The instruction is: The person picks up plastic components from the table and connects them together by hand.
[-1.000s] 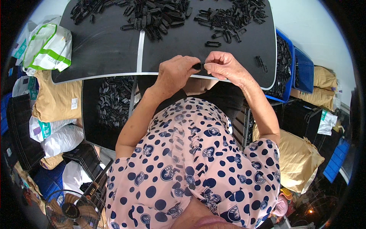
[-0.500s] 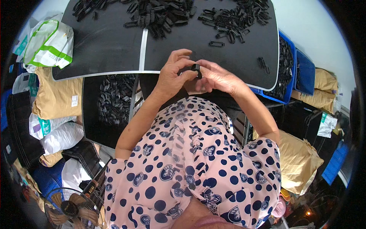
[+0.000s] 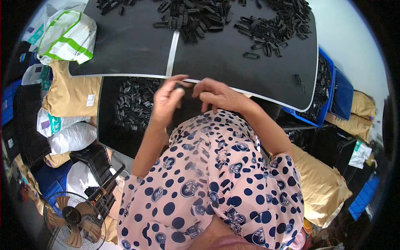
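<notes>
My left hand [image 3: 167,100] hovers beside the table's near edge, next to a black tray [image 3: 109,129] with many small black plastic pieces [image 3: 135,102] in it. Its fingers are apart and somewhat blurred, and nothing shows between them. My right hand [image 3: 218,95] is held just right of it, over the table edge, its fingers loosely bent and spread with no piece visible in them. On the black table [image 3: 129,50] lie heaps of long black plastic frames [image 3: 196,18] and oval frames [image 3: 279,29]. One single oval frame [image 3: 251,55] lies nearer me.
A few black pieces [image 3: 299,83] lie near the table's right side. Blue crates [image 3: 329,91] stand beyond that edge. At the left are a white-green bag [image 3: 71,37], a brown paper sack [image 3: 73,91] and a fan [image 3: 73,218]. Another brown sack [image 3: 318,183] lies at right.
My hands have come apart and moved nearer to me, the left one toward the tray. The small black piece between my fingers is no longer visible. The view has shifted slightly.
</notes>
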`<state>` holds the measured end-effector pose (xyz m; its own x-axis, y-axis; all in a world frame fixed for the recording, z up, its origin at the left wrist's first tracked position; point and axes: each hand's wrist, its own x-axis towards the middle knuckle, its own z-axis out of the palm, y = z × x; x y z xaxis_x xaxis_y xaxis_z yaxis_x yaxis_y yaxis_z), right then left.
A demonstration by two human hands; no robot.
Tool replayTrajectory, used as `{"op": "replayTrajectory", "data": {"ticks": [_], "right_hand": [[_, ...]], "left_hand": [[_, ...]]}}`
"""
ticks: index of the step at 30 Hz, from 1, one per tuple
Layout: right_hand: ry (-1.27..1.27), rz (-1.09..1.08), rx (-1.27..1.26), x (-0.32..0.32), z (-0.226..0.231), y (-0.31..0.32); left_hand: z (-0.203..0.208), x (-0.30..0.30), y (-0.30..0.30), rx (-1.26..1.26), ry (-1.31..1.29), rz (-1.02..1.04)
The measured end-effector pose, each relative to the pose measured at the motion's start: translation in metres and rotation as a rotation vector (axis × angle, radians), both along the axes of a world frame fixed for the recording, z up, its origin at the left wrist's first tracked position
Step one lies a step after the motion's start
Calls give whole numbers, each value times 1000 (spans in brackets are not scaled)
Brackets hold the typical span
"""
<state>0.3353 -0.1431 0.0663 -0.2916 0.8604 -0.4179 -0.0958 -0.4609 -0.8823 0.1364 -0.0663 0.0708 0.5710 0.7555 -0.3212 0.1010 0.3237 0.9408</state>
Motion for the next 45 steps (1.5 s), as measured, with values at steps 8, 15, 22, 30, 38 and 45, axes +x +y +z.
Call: {"op": "replayTrajectory", "data": {"ticks": [8, 15, 22, 30, 38, 45], "right_hand": [[-1400, -121, 454, 99, -8, 2], [-1735, 75, 626, 116, -33, 24], [-1164, -359, 597, 118, -25, 17], [370, -771, 225, 84, -22, 9], [382, -782, 256, 54, 6, 10], [97, -694, 216, 57, 3, 5]], "left_hand": [[-13, -75, 73, 1306, 906, -2], [-31, 56, 127, 1501, 571, -177], [-41, 67, 145, 1491, 588, -424], [-27, 85, 66, 273, -56, -77], [-23, 92, 25, 259, -162, -204], [-20, 91, 24, 394, -128, -193]]}}
